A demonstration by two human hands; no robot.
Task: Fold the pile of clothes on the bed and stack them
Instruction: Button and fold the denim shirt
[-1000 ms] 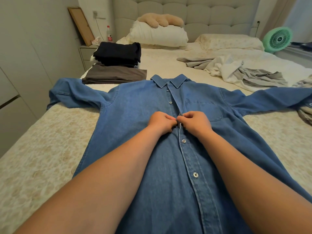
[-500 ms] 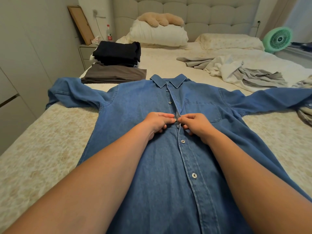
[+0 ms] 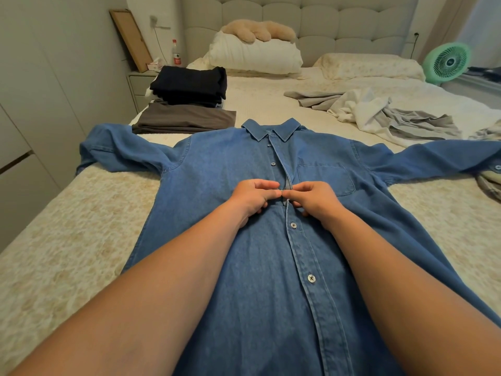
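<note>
Pinching the placket at mid-chest, your left hand [image 3: 253, 196] and right hand [image 3: 314, 198] fasten a button so the shirt [image 3: 244, 267], spread face-up on the bed [image 3: 67, 240], should stay aligned for folding.

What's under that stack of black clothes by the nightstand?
The black clothes sit behind a folded grey garment; a sliver of blue and white fabric peeks out beneath them. Whatever else lies below is covered.

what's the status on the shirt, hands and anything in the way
Both hands, left and right, pinching placket of denim shirt, flat, part buttoned. Unfolded clothes far right. Nothing in the way.
</note>
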